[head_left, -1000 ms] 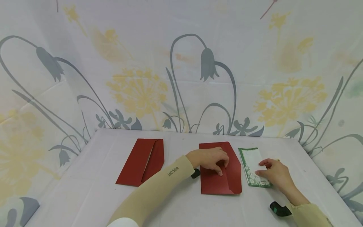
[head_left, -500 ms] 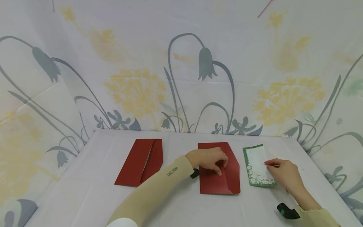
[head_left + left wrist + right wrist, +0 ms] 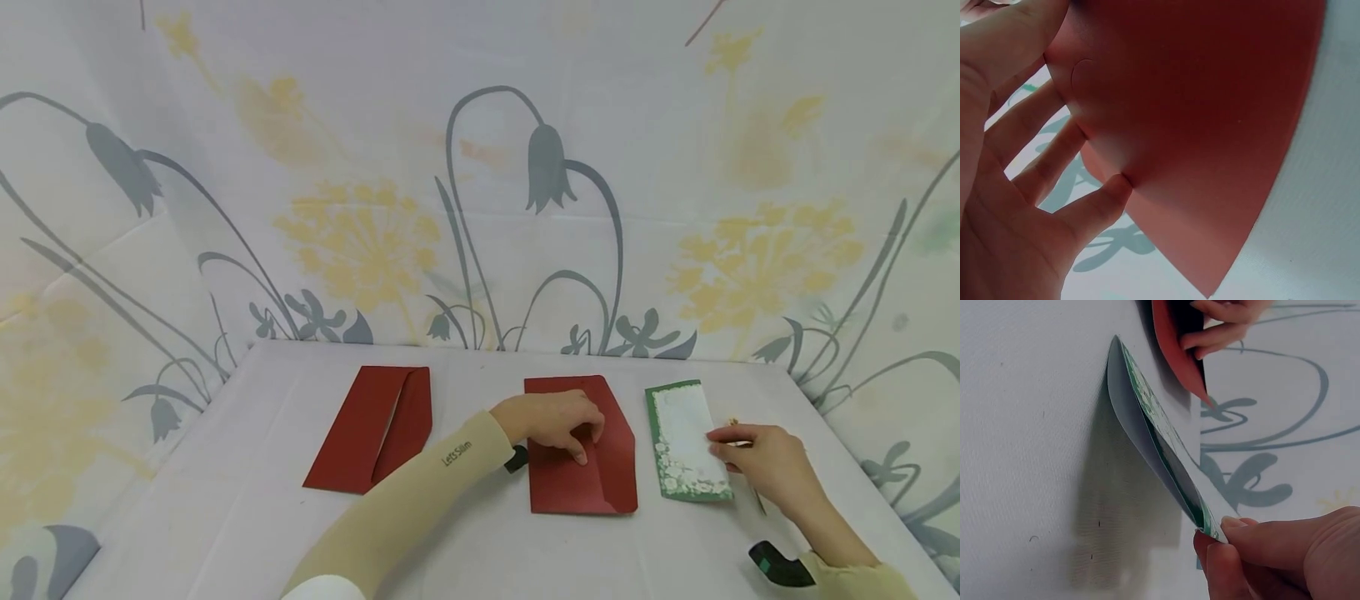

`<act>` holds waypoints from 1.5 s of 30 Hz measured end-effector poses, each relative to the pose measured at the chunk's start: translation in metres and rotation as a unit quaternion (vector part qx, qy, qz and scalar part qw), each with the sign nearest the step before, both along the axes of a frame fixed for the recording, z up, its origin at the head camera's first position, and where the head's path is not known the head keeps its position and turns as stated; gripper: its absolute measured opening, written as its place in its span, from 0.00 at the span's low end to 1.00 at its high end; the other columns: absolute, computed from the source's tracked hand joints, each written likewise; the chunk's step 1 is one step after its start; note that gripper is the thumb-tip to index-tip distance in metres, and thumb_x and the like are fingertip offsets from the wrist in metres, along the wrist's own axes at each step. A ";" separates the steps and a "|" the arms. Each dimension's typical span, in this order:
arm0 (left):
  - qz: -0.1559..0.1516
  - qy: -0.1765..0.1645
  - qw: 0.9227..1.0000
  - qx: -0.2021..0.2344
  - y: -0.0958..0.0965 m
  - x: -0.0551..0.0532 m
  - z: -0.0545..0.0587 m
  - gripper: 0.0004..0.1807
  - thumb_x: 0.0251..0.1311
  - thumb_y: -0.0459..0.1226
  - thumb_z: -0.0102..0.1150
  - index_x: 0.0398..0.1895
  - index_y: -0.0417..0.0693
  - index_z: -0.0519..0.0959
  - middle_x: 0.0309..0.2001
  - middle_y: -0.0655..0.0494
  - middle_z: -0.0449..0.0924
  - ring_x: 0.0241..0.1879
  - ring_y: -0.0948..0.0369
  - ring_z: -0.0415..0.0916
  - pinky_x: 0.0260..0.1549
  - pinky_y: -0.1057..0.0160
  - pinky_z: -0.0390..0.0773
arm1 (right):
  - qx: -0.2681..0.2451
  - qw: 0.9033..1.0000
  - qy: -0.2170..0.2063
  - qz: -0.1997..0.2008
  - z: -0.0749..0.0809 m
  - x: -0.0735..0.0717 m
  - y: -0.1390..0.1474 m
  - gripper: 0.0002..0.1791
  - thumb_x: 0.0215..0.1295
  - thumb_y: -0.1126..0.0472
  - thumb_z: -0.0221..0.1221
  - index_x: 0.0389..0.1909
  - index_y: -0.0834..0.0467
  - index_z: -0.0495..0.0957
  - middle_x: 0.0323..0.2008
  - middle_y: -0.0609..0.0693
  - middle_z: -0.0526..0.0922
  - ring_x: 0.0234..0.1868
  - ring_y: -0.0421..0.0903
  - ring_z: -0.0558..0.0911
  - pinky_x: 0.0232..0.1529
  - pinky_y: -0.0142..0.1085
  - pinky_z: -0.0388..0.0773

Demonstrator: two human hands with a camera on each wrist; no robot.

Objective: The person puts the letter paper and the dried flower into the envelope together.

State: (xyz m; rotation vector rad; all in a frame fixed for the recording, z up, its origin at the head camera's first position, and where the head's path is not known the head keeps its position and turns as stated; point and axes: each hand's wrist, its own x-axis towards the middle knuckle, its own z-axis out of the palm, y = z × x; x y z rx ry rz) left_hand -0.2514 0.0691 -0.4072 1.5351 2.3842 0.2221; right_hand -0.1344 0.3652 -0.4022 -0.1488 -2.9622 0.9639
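Note:
My left hand (image 3: 558, 421) lies over the middle red envelope (image 3: 551, 492), its flap toward the right. In the left wrist view the thumb and several fingers of the left hand (image 3: 1016, 181) grip the edge of this envelope (image 3: 1197, 119). Farther right, my right hand (image 3: 772, 462) pinches a white card with a green floral border (image 3: 682, 425) by its right edge. Seen edge-on in the right wrist view, the card (image 3: 1160, 437) is folded, its layers parted, and the right hand's (image 3: 1285, 556) thumb and fingertips hold one end.
A second red envelope (image 3: 360, 425) lies on the left of the white table (image 3: 225, 508), partly behind the left sleeve (image 3: 420, 492). A small gold-coloured thing (image 3: 733, 422) shows behind the right hand. A flower-patterned cloth (image 3: 495, 250) hangs at the table's back.
My right hand has moved to the right with the card, away from the middle envelope, and the card has tilted up. The left hand and both envelopes look unmoved.

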 end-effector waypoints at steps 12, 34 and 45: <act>-0.002 -0.002 1.000 0.001 -0.001 -0.001 0.001 0.14 0.57 0.48 0.71 0.41 0.57 0.77 0.40 0.70 0.74 0.50 0.69 0.63 0.42 0.77 0.67 | 0.008 0.999 0.049 0.007 0.010 0.001 -0.008 0.14 0.67 0.59 0.63 0.47 0.65 0.84 0.34 0.58 0.88 0.29 0.44 0.87 0.28 0.33 0.76; -0.015 0.009 1.000 0.003 0.001 -0.002 -0.003 0.15 0.57 0.49 0.71 0.41 0.57 0.78 0.39 0.70 0.74 0.48 0.69 0.64 0.43 0.77 0.66 | -0.072 0.993 0.094 0.003 -0.002 0.003 -0.050 0.15 0.65 0.59 0.67 0.47 0.66 0.84 0.34 0.55 0.88 0.27 0.38 0.85 0.28 0.33 0.79; -0.018 0.009 1.000 0.001 0.000 0.001 0.000 0.15 0.57 0.49 0.70 0.42 0.56 0.78 0.41 0.69 0.74 0.48 0.69 0.64 0.42 0.77 0.66 | -0.049 0.996 0.069 0.013 -0.011 0.002 -0.057 0.13 0.64 0.61 0.67 0.45 0.65 0.85 0.35 0.54 0.88 0.28 0.40 0.86 0.25 0.32 0.76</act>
